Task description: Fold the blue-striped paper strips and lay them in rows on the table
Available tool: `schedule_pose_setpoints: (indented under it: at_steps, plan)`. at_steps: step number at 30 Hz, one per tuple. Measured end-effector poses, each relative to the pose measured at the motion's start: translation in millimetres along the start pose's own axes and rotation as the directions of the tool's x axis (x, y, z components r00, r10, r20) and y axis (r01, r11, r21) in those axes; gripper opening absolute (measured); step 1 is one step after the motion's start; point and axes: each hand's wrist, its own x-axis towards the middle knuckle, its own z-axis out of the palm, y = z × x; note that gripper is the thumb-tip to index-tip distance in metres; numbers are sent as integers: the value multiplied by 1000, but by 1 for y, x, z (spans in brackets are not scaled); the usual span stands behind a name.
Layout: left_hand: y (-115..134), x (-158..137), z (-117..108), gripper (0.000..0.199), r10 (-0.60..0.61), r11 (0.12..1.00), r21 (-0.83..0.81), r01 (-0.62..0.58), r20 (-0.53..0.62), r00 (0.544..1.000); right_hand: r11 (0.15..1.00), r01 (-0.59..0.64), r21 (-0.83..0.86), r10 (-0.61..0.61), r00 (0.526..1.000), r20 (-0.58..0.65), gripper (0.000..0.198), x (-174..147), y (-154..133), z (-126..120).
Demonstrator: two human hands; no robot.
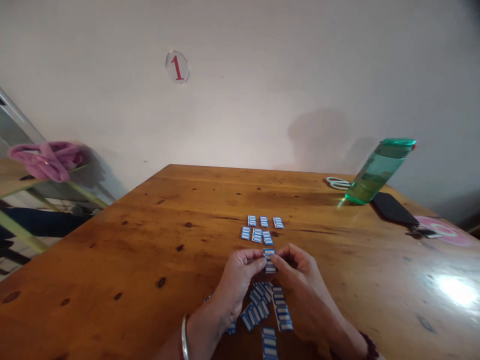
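A small blue-and-white strip (270, 269) is held over the middle of the table (187, 260), toward the near side, between two hands. The left hand (238, 277) pinches its left edge between thumb and fingers; the right hand (302, 272) is at its right edge, thumb and forefinger closed on it, the other fingers curled in. Whether the strip's near end touches the wood is hard to tell from this angle.

Just beyond it, six small pieces lie in two rows of three: a far row (264, 221) and a closer row (257, 235), each piece apart or nearly so. On the near side, between the forearms, is a loose pile (258, 306) of overlapping strips, with a longer strip (282, 309) along its right and a single strip (269, 342) closer still. The left wrist wears a silver bangle (184, 337), the right a dark band (369, 345).

At the far right stands a green bottle (380, 172), with a white loop (338, 183) to its left and a flat black object (394, 209) to its right, near a pink disc (455, 233). Left of the table, a pink cloth (52, 160) lies on another surface. A red number 1 (177, 68) marks the wall (243, 100).
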Motion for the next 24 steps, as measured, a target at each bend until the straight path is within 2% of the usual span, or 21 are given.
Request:
schedule_pose_setpoints:
  at_steps: [6,10,13,15,19,21,24]
  plan:
    - [0,1,0,19,11,1000,-4,-11,-16,1000,996,62,-60,-63,998,-14,26,-3,-5,3]
    - [5,4,-6,16,31,999,30,-27,-145,989,972,134,-193,-130,991,36,21,-1,-9,-1]
    - [13,4,-11,16,66,998,-2,-68,-219,973,903,220,-370,-180,974,138,14,1,-10,-6]
    - [18,4,-14,19,102,994,-25,-110,-236,966,838,308,-450,-197,941,277,11,0,-10,-9]
    - [24,3,-16,20,128,990,-25,-139,-248,960,675,513,-531,-190,816,547,18,-3,-6,-8]
    - [25,3,-16,20,125,991,-25,-135,-246,961,594,577,-561,-155,766,624,24,-4,-5,-6]
    - [25,3,-15,19,119,992,-20,-127,-237,964,494,627,-602,-99,728,678,27,-4,-7,-3]
